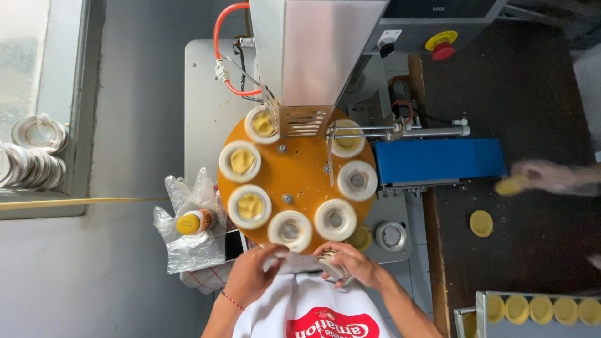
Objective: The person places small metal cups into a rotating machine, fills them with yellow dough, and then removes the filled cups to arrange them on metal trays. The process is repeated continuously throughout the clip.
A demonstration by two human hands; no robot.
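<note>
While seven white mould cups ring the orange rotary disc (300, 169), the right hand (350, 263) at 5 o'clock grasps a stack of foil tart tins (333, 264). Left hand (253, 272), 6 o'clock: fingers curled, pinching one tin at the near cup (290, 230). Cups at 9 to 11 o'clock hold yellow dough.

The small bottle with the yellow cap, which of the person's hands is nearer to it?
Left. The left hand is just right of and below the yellow-capped bottle lying in clear plastic. The right hand, holding a stack of foil cups, is farther right, beyond the left hand.
</note>
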